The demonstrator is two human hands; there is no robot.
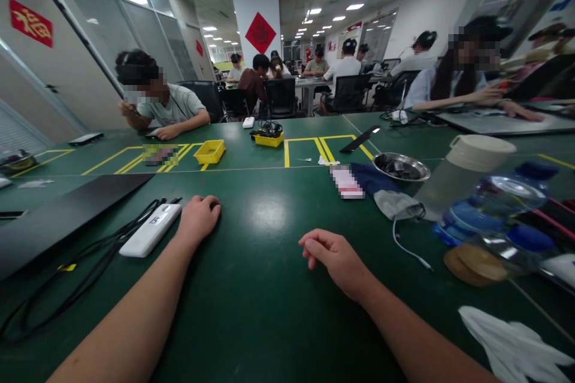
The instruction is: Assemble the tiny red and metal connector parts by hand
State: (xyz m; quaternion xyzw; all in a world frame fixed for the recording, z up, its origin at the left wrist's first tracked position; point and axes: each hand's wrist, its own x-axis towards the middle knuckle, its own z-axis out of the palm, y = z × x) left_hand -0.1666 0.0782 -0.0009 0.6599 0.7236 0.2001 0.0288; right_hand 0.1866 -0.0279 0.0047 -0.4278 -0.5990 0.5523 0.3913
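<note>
You seem between grips: your left hand (200, 216) curls just beside the white power bank (146, 238), its hold unclear, while your half-open right hand (331, 258) looks empty and would need opening wider to grasp.

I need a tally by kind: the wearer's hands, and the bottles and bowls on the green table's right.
Wearer's bare hands: 2
Clear plastic bottles with blue caps: 2
Translucent bottle with cream lid: 1
Round shiny metal bowl: 1
Total: 6
</note>
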